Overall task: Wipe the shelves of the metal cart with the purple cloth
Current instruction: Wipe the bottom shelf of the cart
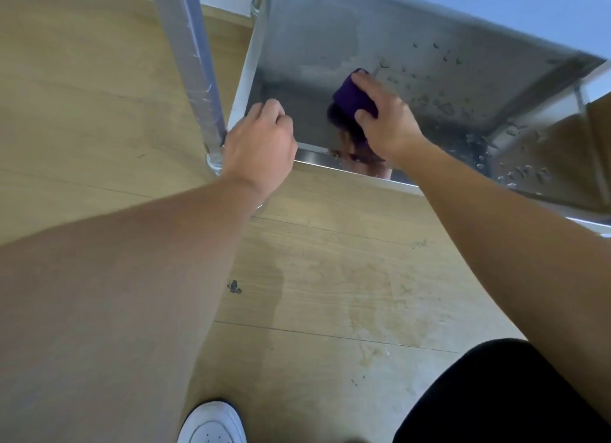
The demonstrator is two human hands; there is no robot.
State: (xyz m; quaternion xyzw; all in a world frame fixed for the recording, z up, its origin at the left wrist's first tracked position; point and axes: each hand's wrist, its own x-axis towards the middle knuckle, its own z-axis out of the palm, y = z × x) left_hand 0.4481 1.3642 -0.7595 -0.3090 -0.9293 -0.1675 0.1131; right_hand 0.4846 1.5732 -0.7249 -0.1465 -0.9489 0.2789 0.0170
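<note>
Head view: right hand (385, 118) grips the folded purple cloth (352, 95), pressed on the cart's shelf (314, 39) about mid-width near the front edge. Left hand (261, 145) is curled over the shelf's near-left rim by the post (195, 62). I judge the job partway: the left half looks wiped, but water drops (443, 102) bead the right half and the metal lower right, so that's left to do.

Bare forearms, a white shoe (211, 424), black trousers (496, 396)
</note>
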